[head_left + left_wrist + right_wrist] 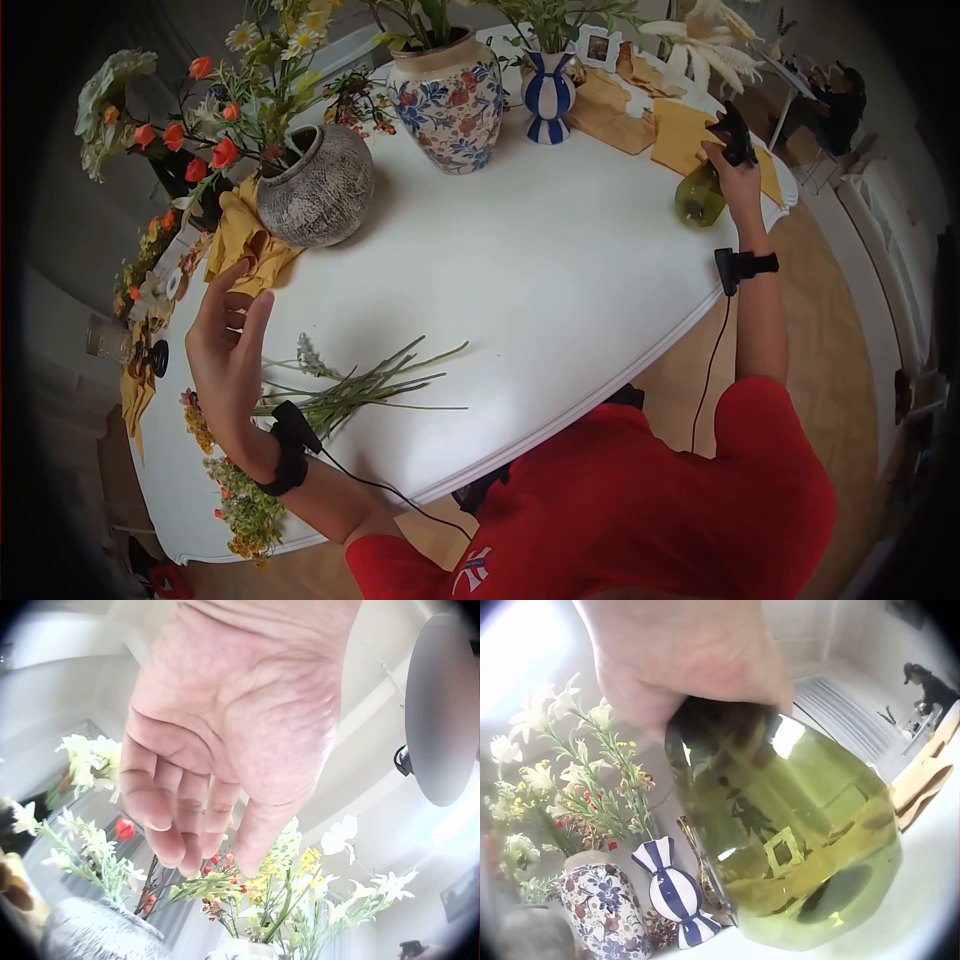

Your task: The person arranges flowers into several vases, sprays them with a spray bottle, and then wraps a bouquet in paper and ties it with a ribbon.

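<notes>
My right hand (pixel 738 178) grips a green see-through spray bottle (pixel 699 197) by the neck, below its black spray head (pixel 734 132). The bottle hangs over the table's right side; in the right wrist view its faceted body (pixel 817 825) shows yellowish liquid inside. My left hand (pixel 222 350) is raised over the left side, its fingers loosely bent around nothing. Beyond it stands a rough grey round vase (pixel 318 190) with orange and green flowers, a yellow cloth (pixel 243 235) beside it. Cut green stems (pixel 375 385) lie on the table right of my left wrist.
At the back of the white table (pixel 540 290) stand a floral-patterned vase (pixel 450 110) and a blue-and-white striped vase (pixel 548 100). Yellow cloths (pixel 683 137) lie at the back right. Flower bunches (pixel 245 505) lie at the left front edge. A seated person (pixel 835 105) is at the far right.
</notes>
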`<state>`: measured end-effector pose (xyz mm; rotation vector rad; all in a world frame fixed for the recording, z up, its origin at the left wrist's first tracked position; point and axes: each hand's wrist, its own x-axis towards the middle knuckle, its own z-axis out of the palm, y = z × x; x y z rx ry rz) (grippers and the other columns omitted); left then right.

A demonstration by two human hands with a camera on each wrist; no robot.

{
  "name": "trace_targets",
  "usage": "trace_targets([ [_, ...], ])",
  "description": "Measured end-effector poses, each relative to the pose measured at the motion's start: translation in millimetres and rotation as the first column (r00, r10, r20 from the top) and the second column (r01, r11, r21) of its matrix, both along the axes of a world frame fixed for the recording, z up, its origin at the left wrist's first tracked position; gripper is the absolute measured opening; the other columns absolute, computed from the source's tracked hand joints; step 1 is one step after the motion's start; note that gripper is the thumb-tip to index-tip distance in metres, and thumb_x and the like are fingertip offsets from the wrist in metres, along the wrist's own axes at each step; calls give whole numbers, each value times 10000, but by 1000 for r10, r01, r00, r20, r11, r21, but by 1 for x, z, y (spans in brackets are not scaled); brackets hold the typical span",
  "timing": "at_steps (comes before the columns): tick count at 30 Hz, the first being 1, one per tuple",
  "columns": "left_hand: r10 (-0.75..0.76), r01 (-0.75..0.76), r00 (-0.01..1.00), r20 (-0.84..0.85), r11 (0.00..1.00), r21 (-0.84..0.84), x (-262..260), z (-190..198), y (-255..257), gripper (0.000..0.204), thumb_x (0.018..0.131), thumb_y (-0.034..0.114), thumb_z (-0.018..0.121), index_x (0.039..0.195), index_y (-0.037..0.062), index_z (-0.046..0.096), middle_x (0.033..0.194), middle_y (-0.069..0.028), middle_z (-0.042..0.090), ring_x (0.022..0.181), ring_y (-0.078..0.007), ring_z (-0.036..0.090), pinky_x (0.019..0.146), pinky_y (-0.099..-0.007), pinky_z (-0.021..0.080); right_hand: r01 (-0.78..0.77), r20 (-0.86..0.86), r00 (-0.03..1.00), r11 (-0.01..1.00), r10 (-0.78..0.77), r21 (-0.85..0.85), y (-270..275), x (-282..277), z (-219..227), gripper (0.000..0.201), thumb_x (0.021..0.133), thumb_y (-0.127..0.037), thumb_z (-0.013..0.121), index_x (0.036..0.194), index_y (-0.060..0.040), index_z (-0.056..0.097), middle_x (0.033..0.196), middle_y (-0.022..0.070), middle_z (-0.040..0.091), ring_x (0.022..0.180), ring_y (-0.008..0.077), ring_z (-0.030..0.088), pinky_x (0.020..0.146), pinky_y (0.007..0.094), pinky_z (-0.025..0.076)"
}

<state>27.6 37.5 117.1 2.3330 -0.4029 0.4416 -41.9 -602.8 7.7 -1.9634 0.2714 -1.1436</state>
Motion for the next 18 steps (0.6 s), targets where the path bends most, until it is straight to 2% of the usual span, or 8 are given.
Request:
trace_targets([
  [2, 8, -8, 1000, -5, 1000, 14, 3, -2, 2, 457, 974, 209, 746, 1377, 26, 632, 820, 19, 622, 682, -40, 512, 597, -215, 415, 12, -34, 999, 999, -13, -34, -2, 0, -6, 460, 957, -121, 713, 1396, -34, 609, 1258, 36, 712, 1084, 96, 622, 977, 253, 454],
  [4, 27, -27, 1000, -2, 999, 27, 5, -3, 4, 462, 976, 218, 744, 1381, 27, 629, 824, 16, 627, 685, -44, 513, 605, -218, 418, -28, -34, 999, 999, 30, 45, -3, 2, -11, 450, 947, -126, 719, 1375, -33, 619, 1251, 35, 713, 1082, 105, 627, 970, 256, 459],
  [5, 31, -31, 999, 17, 1000, -2, 3, -2, 1, 402, 968, 166, 738, 1336, 24, 659, 787, 8, 614, 677, -41, 512, 593, -226, 425, -50, -32, 998, 995, 53, 84, -4, 3, -14, 444, 942, -128, 721, 1365, -33, 624, 1247, 35, 714, 1081, 110, 629, 966, 257, 461],
  [8, 24, -24, 1000, 14, 1000, -15, 6, -5, 6, 408, 975, 182, 737, 1344, 26, 655, 803, 4, 623, 691, -38, 516, 609, -220, 427, -41, -38, 998, 998, 42, 40, -10, 8, -20, 460, 941, -132, 726, 1377, -35, 615, 1209, 29, 727, 1047, 106, 642, 945, 257, 477],
  [12, 41, -42, 999, 15, 999, 35, 7, -4, 10, 415, 981, 179, 734, 1354, 19, 647, 814, 7, 631, 692, -36, 515, 616, -207, 415, -22, -77, 997, 999, 26, 47, -3, 3, -16, 415, 932, -168, 748, 1314, -30, 657, 1183, 37, 733, 1019, 108, 641, 934, 262, 482],
  [14, -1, 0, 1000, 14, 1000, 20, 9, -5, 7, 413, 979, 180, 738, 1347, 16, 650, 817, 8, 636, 685, -35, 512, 608, -205, 410, -25, -98, 995, 998, 29, 50, -3, 4, -14, 394, 924, -193, 764, 1271, -26, 683, 1159, 41, 737, 1000, 110, 640, 928, 263, 480],
  [17, 30, -30, 999, 10, 999, -12, 5, -3, 8, 397, 965, 181, 754, 1320, 27, 667, 821, 6, 640, 677, -46, 520, 600, -215, 425, 88, -167, 981, 995, -94, -41, -24, 1, -25, 428, 904, -282, 813, 1206, 3, 709, 1124, 49, 741, 1000, 134, 642, 928, 278, 481],
  [18, 43, -43, 999, 25, 999, -13, 6, -4, 5, 389, 957, 178, 761, 1307, 32, 674, 824, 2, 643, 675, -54, 526, 596, -222, 434, 10, -152, 988, 1000, -7, 14, -30, 0, -28, 456, 904, -287, 820, 1224, 16, 702, 1169, 55, 728, 1032, 141, 634, 943, 284, 477],
])
